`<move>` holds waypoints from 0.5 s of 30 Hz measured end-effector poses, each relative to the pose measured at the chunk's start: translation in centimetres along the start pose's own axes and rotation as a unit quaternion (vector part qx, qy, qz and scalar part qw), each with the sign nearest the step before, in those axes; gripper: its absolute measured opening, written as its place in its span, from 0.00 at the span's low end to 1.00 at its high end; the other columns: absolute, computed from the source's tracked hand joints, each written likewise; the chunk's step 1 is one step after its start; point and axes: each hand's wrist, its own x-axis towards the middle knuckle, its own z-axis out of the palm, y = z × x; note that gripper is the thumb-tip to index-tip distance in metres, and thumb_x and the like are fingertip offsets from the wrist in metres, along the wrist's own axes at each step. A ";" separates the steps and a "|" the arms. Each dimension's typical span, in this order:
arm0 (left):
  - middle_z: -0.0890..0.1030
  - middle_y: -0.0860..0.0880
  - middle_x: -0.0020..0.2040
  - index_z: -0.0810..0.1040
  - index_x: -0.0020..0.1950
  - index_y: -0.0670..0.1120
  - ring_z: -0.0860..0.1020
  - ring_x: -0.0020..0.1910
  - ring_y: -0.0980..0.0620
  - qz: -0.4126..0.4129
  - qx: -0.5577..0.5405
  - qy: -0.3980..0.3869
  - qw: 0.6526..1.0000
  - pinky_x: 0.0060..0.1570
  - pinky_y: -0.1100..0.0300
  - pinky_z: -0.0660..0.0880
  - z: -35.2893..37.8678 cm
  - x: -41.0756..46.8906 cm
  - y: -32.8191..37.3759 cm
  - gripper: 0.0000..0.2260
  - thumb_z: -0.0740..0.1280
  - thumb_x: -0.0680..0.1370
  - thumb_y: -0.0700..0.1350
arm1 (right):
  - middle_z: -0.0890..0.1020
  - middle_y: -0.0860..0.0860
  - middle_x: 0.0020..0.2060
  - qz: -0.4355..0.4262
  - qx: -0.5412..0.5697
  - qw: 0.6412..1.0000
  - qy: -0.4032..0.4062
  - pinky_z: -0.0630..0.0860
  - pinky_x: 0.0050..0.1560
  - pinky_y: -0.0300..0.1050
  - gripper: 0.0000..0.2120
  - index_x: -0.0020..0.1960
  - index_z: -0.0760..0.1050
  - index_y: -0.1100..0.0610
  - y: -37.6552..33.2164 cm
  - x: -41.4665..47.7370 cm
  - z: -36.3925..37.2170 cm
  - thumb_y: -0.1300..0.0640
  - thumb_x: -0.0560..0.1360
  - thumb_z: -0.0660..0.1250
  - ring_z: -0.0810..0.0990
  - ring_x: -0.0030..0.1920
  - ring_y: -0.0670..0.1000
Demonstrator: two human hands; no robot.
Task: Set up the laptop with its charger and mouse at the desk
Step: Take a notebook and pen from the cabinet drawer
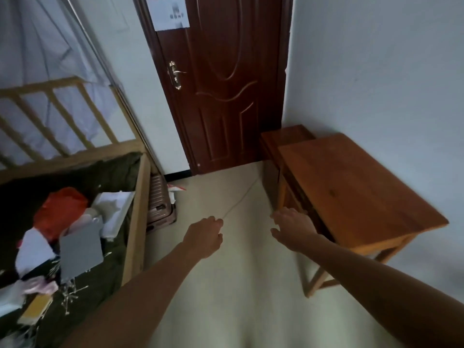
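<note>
Paper notice on door behind desk, its print unreadable

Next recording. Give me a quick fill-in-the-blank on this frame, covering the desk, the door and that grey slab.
1. The wooden desk stands on the person's ___ side.
2. The dark brown door is ___.
3. The flat grey slab, perhaps the laptop, lies among clutter on the ___.
Missing words: right; closed; bed.
</note>
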 end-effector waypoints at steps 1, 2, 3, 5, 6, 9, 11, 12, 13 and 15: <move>0.74 0.46 0.57 0.71 0.63 0.47 0.75 0.57 0.45 0.008 -0.002 -0.002 1.000 0.51 0.51 0.73 -0.6 2.5 -0.8 0.14 0.58 0.79 0.50 | 0.77 0.51 0.58 0.004 0.001 1.000 -0.003 0.77 0.56 0.51 0.17 0.63 0.71 0.51 0.5 2.3 -0.4 0.45 0.78 0.61 0.76 0.58 0.54; 0.74 0.47 0.57 0.71 0.63 0.47 0.75 0.57 0.45 0.011 -0.002 -0.006 1.000 0.51 0.51 0.73 -1.0 4.7 -1.5 0.15 0.58 0.79 0.50 | 0.77 0.51 0.58 0.008 -0.003 1.000 -0.004 0.77 0.54 0.51 0.16 0.62 0.71 0.51 1.1 4.2 -0.7 0.45 0.78 0.60 0.77 0.57 0.54; 0.74 0.47 0.57 0.71 0.63 0.47 0.75 0.57 0.46 0.018 0.000 -0.006 1.000 0.52 0.51 0.72 -1.4 7.1 -2.1 0.15 0.58 0.79 0.51 | 0.77 0.52 0.57 0.011 -0.008 1.000 -0.001 0.77 0.54 0.51 0.16 0.62 0.71 0.50 2.0 6.5 -1.0 0.45 0.78 0.60 0.77 0.57 0.54; 0.74 0.47 0.58 0.71 0.64 0.47 0.75 0.57 0.46 0.022 -0.010 -0.009 1.000 0.51 0.51 0.73 -2.2 10.4 -2.6 0.15 0.58 0.79 0.51 | 0.76 0.52 0.58 0.024 0.001 1.000 -0.013 0.77 0.53 0.51 0.17 0.64 0.70 0.49 3.2 9.5 -1.9 0.45 0.77 0.61 0.76 0.58 0.54; 0.74 0.47 0.58 0.71 0.64 0.47 0.75 0.57 0.46 0.029 -0.013 -0.009 0.999 0.51 0.52 0.73 -2.4 14.3 -3.4 0.15 0.58 0.79 0.51 | 0.76 0.51 0.59 0.027 0.004 1.000 -0.015 0.76 0.54 0.51 0.19 0.65 0.70 0.49 4.6 13.2 -2.1 0.45 0.76 0.62 0.76 0.58 0.54; 0.74 0.47 0.58 0.71 0.65 0.48 0.75 0.56 0.46 0.037 -0.013 0.002 0.999 0.50 0.52 0.72 -3.2 22.2 -4.9 0.16 0.58 0.79 0.50 | 0.75 0.52 0.58 0.027 -0.007 0.999 -0.017 0.75 0.53 0.49 0.20 0.67 0.69 0.50 7.3 20.7 -2.6 0.45 0.77 0.61 0.75 0.58 0.54; 0.74 0.47 0.58 0.71 0.65 0.47 0.75 0.56 0.47 0.034 -0.015 0.005 0.999 0.50 0.52 0.72 -3.9 27.1 -6.0 0.16 0.58 0.79 0.50 | 0.75 0.52 0.57 0.026 -0.007 1.000 -0.015 0.73 0.51 0.48 0.19 0.66 0.69 0.50 8.8 25.5 -3.2 0.45 0.77 0.61 0.75 0.58 0.54; 0.74 0.47 0.58 0.71 0.65 0.47 0.75 0.56 0.47 0.033 -0.015 0.004 0.999 0.50 0.53 0.72 -4.1 29.7 -6.5 0.16 0.58 0.79 0.50 | 0.75 0.52 0.57 0.030 -0.003 0.999 -0.015 0.73 0.52 0.48 0.19 0.66 0.69 0.51 9.8 28.1 -3.5 0.46 0.77 0.61 0.74 0.58 0.54; 0.74 0.47 0.59 0.70 0.66 0.47 0.75 0.56 0.47 0.034 -0.018 -0.005 0.999 0.51 0.53 0.72 -4.6 32.1 -6.9 0.16 0.58 0.80 0.51 | 0.75 0.52 0.58 0.031 0.002 0.999 -0.022 0.73 0.53 0.48 0.19 0.66 0.69 0.51 10.5 30.4 -4.0 0.46 0.78 0.61 0.74 0.58 0.54; 0.74 0.47 0.60 0.69 0.66 0.48 0.75 0.57 0.48 0.031 -0.020 -0.011 0.999 0.52 0.53 0.72 -5.5 37.4 -8.0 0.17 0.57 0.80 0.51 | 0.74 0.54 0.60 0.031 -0.007 0.999 -0.037 0.73 0.55 0.50 0.20 0.67 0.69 0.52 12.4 35.7 -5.1 0.46 0.78 0.61 0.74 0.60 0.55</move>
